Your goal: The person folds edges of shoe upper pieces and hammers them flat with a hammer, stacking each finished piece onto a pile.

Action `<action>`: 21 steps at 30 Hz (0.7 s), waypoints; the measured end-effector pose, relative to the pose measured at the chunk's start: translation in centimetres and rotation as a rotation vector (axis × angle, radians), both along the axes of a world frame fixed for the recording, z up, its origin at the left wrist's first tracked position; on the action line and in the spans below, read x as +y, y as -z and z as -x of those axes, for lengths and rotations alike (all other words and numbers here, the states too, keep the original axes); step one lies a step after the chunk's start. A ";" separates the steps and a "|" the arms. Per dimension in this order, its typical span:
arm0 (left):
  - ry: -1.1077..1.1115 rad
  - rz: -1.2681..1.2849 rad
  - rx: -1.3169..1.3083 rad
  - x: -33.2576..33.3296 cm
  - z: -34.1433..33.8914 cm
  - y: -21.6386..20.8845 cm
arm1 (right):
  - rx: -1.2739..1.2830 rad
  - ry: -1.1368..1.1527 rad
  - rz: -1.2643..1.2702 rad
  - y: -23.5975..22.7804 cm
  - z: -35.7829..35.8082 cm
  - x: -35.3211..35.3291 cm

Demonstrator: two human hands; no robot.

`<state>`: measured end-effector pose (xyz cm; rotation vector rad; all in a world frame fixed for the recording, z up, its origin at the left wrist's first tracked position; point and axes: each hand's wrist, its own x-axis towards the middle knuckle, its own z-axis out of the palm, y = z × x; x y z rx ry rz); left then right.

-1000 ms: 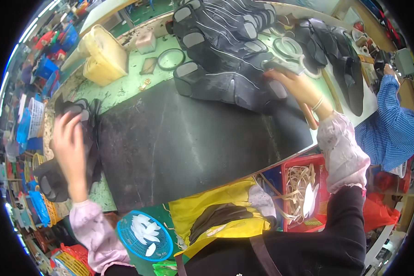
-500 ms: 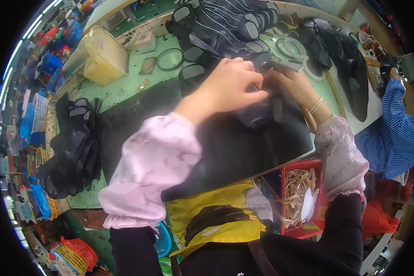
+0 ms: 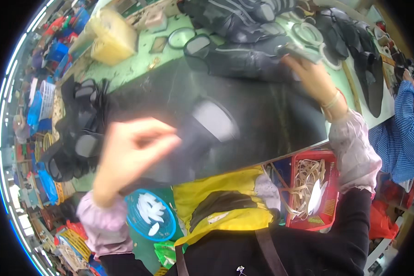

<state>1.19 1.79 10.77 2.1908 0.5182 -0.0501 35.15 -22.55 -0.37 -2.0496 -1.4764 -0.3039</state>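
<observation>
My left hand (image 3: 133, 147), blurred by motion, is over the left part of the black work mat (image 3: 262, 124). Its fingertips are pinched at the edge of a smeared black shoe-upper piece (image 3: 214, 120) with a light grey patch. At the far right of the mat, my right hand (image 3: 315, 78) is closed round a flat grey metal tool (image 3: 303, 53), whose kind I cannot make out. Just left of that hand, another black upper piece (image 3: 244, 60) with a grey patch lies along the mat's far edge.
Black upper pieces are heaped at the back (image 3: 234, 18) and the left (image 3: 83, 119). A yellowish container (image 3: 115, 39) and tape rings (image 3: 308, 34) stand on the green table. Below its front edge are a red basket (image 3: 333, 198) of strips and a blue basket (image 3: 170, 227). A person in blue checks (image 3: 398, 138) is at right.
My left hand has moved away from the right hand, left and nearer, with a black upper piece at its fingertips. My right hand keeps the metal tool; the whole view has shifted slightly.
</observation>
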 end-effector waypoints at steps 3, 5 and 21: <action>0.198 0.306 -0.099 -2.2 2.1 7.0 | 0.397 0.116 0.062 -4.2 4.1 0.9; 0.231 0.142 -0.204 -3.5 1.5 9.4 | 0.700 0.268 0.238 -7.1 8.4 -0.1; 0.187 0.564 -0.310 -4.6 0.6 10.6 | 1.074 -0.078 0.229 -8.5 15.0 -1.6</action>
